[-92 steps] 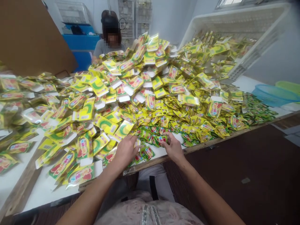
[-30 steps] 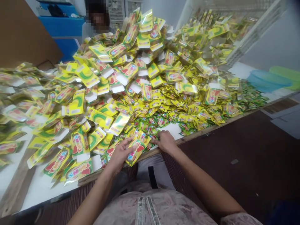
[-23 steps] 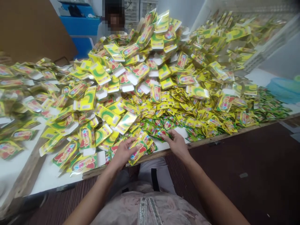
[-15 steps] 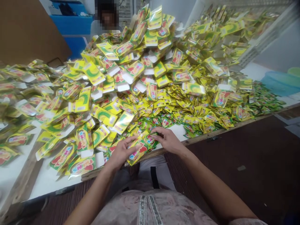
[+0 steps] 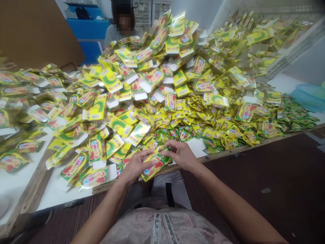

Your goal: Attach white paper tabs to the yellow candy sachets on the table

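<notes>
Low over the table's front edge, my left hand (image 5: 138, 165) grips a small yellow-and-green carton (image 5: 153, 171) with a watermelon picture, thumb on its printed face. The carton lies tilted, its upper right end toward my right hand (image 5: 181, 154). There the right fingers are bent and pressed together on the carton's end. Whether a sachet is between them is hidden. Just beyond my hands lie green sachets (image 5: 182, 135) and yellow sachets (image 5: 200, 118). To the left, many open cartons (image 5: 96, 149) with white flaps are heaped up.
A tall carton pile continues to a tipped white crate (image 5: 286, 51) at the right. A wooden strip (image 5: 228, 149) edges the white table (image 5: 195, 147). Behind the heap is another person (image 5: 124, 28). A brown cardboard sheet (image 5: 38, 34) and a blue translucent tub (image 5: 309, 96) flank it.
The green sachet seen by my right fingers no longer shows. Those fingers have curled in closer over the carton's end. The whole view has shifted slightly; my left hand keeps its hold.
</notes>
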